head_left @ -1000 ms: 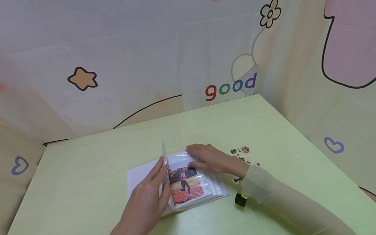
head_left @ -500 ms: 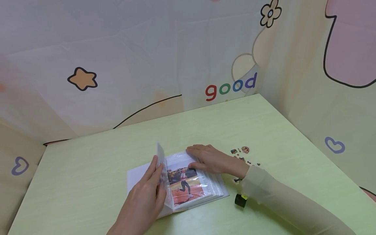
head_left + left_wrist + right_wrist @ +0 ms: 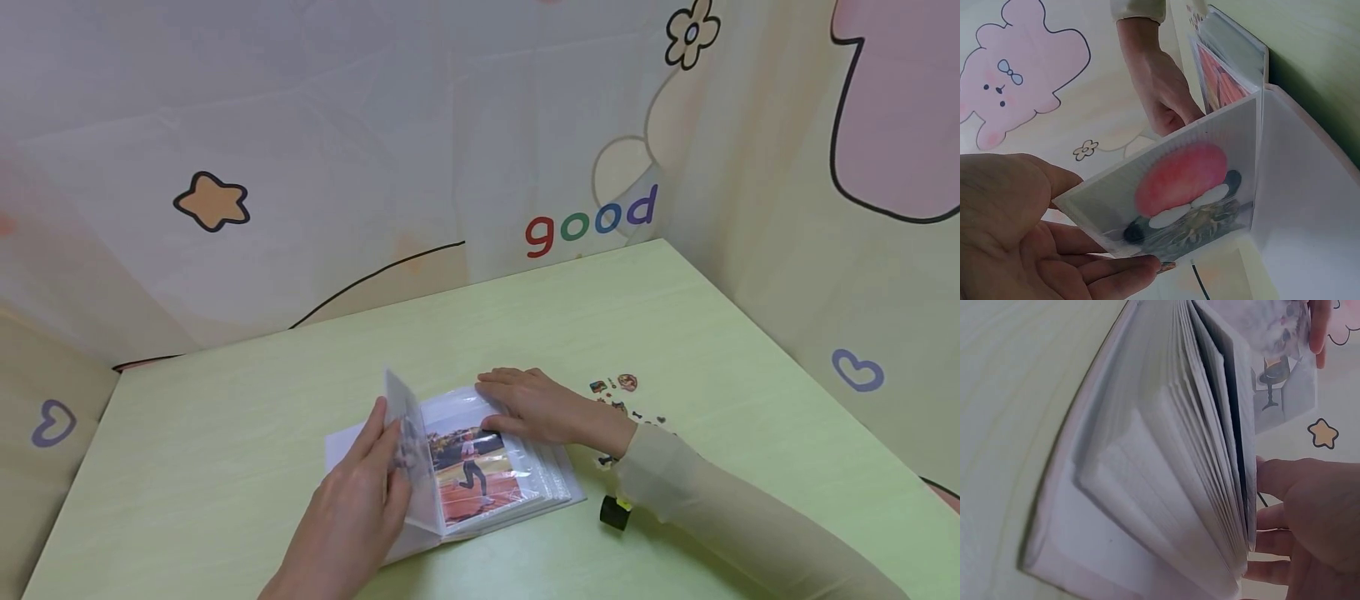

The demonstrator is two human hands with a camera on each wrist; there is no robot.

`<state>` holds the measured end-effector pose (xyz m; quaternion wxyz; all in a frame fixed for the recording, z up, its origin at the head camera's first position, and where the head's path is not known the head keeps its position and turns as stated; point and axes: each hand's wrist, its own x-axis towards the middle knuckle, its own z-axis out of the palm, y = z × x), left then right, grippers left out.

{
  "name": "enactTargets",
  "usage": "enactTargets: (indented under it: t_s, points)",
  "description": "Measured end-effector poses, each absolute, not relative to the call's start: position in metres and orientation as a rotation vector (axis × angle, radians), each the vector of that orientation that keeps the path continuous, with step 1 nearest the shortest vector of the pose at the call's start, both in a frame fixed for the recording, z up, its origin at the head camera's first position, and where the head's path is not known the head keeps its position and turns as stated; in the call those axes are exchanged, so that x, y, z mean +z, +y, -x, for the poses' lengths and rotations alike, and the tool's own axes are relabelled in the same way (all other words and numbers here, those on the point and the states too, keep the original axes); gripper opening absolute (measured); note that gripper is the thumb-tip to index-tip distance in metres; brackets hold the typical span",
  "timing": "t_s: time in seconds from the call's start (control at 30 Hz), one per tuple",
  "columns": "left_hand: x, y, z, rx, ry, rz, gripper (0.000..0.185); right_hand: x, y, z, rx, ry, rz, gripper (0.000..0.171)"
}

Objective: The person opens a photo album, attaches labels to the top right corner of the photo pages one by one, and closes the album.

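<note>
A photo album (image 3: 551,471) with clear sleeves lies spread on the table. My left hand (image 3: 337,508) pinches the outer edge of a raised page (image 3: 412,458), which stands tilted to the left. In the left wrist view that page (image 3: 1182,194) carries a picture with a big red oval and black-and-white shapes. Fingers of my right hand (image 3: 536,408) lie over the far right part of the right-hand page. A photo of a runner on a red track (image 3: 472,475) shows under its sleeve there. The right wrist view has the stacked pages (image 3: 1172,437) fanned at their edges.
Several small stickers (image 3: 627,382) are scattered on the table (image 3: 247,467) right of the album, partly hidden by the right forearm. A small black cylinder (image 3: 615,512) with a yellow bit sits nearby. Printed curtains (image 3: 337,150) enclose the table's back and sides.
My left hand has moved left with the raised page, tilting it from nearly upright toward the left and uncovering more of the runner photo. The right hand has stayed in place.
</note>
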<state>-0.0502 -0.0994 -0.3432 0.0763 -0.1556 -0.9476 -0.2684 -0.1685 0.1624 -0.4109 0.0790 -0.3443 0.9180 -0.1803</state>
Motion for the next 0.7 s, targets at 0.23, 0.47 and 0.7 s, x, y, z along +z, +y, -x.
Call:
enactTargets:
  t_s: [0.23,0.47,0.7]
  points:
    - [-0.343,-0.105,0.051,-0.792,-2.864,0.431,0.046,-0.411,0.162,0.167,-0.497,2.767,1.056,0.059]
    - [-0.341,-0.111,0.050,-0.758,-2.955,0.387,0.051,-0.409,0.160,0.166,-0.477,2.781,1.067,0.058]
    - [-0.342,-0.117,0.050,-0.723,-3.014,0.357,0.055,-0.408,0.160,0.165,-0.466,2.795,1.086,0.057]
